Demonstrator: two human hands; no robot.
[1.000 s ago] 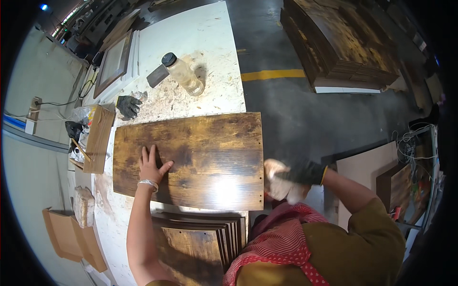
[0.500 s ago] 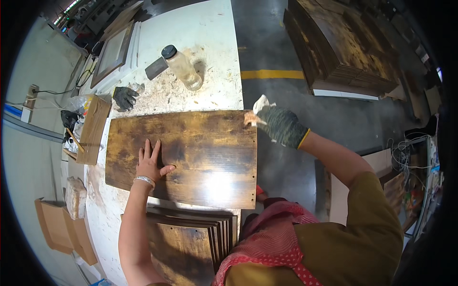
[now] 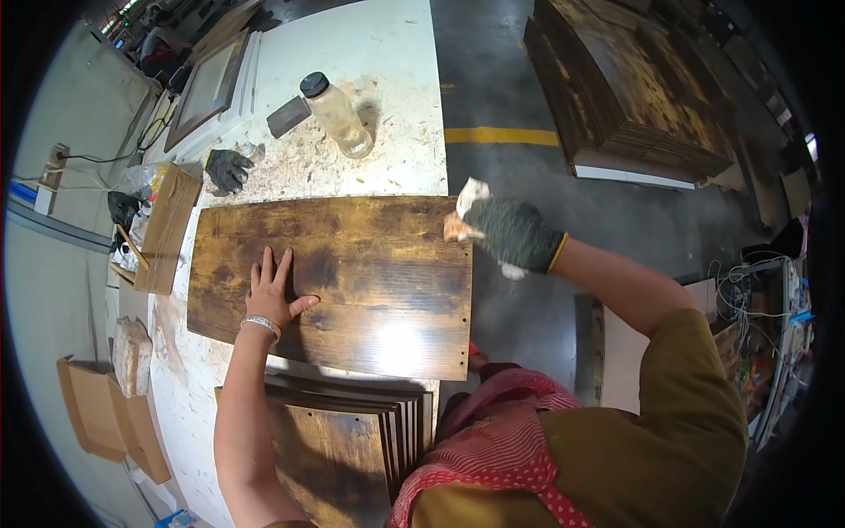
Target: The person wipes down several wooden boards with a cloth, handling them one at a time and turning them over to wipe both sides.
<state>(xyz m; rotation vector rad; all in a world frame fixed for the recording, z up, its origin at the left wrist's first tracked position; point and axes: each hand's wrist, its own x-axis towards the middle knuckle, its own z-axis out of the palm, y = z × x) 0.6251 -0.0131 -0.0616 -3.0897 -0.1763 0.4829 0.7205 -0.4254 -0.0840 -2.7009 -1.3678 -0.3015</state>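
A brown wood-grain board (image 3: 370,264) lies flat on the white worktable, its right end reaching past the table's edge. Bare and spread out, my left hand (image 3: 271,290) rests flat on the board's left half, a bracelet at the wrist. My right hand (image 3: 513,233), in a dark knitted glove with a yellow cuff, is closed around a crumpled white rag (image 3: 473,194). The rag, stained orange-brown in one part, is against the board's far right edge. Small dark holes run along that right end. The glove hides most of the right fingers.
Similar boards (image 3: 339,440) lean stacked close to my body. On the worktable (image 3: 396,53) are a clear bottle (image 3: 339,119) with a black lid, a dark grey block (image 3: 288,117) and a loose glove (image 3: 229,170). A large board stack (image 3: 634,97) stands across the floor.
My right hand with the rag has moved slightly toward me along the board's right edge. My left hand keeps its place on the board. The whole view has shifted a little.
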